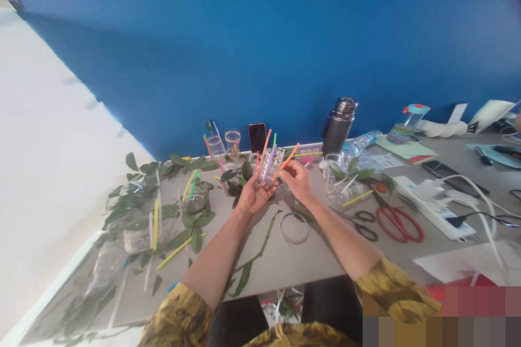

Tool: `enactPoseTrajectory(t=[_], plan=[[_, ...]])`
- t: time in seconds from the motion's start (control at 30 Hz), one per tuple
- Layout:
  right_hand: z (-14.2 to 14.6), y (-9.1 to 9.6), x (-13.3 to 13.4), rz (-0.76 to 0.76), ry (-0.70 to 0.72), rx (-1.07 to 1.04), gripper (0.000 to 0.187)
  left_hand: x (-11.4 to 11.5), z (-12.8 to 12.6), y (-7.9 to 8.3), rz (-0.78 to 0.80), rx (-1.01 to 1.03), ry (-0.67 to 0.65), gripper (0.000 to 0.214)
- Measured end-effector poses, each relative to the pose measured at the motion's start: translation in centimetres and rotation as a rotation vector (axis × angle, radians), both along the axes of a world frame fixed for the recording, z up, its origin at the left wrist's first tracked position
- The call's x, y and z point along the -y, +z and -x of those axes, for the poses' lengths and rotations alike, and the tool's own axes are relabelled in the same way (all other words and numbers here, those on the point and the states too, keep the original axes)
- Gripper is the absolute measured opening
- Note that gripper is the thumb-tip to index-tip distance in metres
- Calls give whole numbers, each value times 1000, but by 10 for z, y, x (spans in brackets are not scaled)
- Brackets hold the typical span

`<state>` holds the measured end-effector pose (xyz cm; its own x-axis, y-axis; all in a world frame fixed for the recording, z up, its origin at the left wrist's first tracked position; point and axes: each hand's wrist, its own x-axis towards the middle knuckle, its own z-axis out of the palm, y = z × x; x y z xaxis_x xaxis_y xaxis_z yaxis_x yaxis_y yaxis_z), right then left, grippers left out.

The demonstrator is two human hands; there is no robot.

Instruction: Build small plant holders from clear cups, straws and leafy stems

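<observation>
My left hand (256, 195) is turned palm up, its fingers curled under a see-through plastic bottle piece (278, 158). Several coloured straws rise from the piece, among them a purple straw (270, 164) and a green straw (274, 139). At its right side, my right hand (298, 180) pinches the lower end of a slanting orange straw (290, 158). Whether that end is inside the piece is hidden by the fingers. Dark green leaves (245, 172) lie just behind my left hand. Below the hands, a leafy stem (264, 241) and a see-through ring (294, 227) rest on the table.
Leafy twigs (134, 206), cut bottles and straws cover the left side. Behind stand a phone (257, 137) and a dark flask (340, 127). To the right lie red-handled scissors (396, 222), black-handled scissors (364, 225) and a power strip (435, 209) with cables.
</observation>
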<state>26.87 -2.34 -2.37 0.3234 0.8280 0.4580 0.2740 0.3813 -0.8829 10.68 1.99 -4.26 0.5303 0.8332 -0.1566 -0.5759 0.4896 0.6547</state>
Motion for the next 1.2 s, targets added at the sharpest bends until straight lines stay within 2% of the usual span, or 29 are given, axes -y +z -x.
enactPoseTrajectory(t=[0.13, 0.3, 0.43, 0.53, 0.63, 0.73, 0.83, 1.03, 1.2], plan=[[0, 2, 0, -10, 0, 2, 25, 4, 0, 4, -43, 6, -18, 37], [-5, 6, 0, 31, 63, -61, 32, 6, -4, 2, -116, -132, 50, 33], [-7, 6, 1, 88, 147, -215, 38, 1, -3, -1, -95, -147, 116, 27], [-6, 4, 1, 73, 183, -190, 39, -1, 0, -2, -116, -157, 81, 33], [-2, 1, 0, 37, 130, -37, 38, 1, -1, -1, -160, -180, 17, 41], [1, -1, 0, 29, 85, 55, 42, 4, -4, -1, -204, -194, 23, 49], [1, -3, 0, 32, 72, 75, 45, 4, -6, -1, -240, -219, 36, 52], [3, -11, -3, 42, 15, 64, 47, 2, -5, -4, -207, -272, 40, 50], [7, -14, -3, 42, -31, 51, 48, 0, -3, -5, -202, -246, -14, 51]])
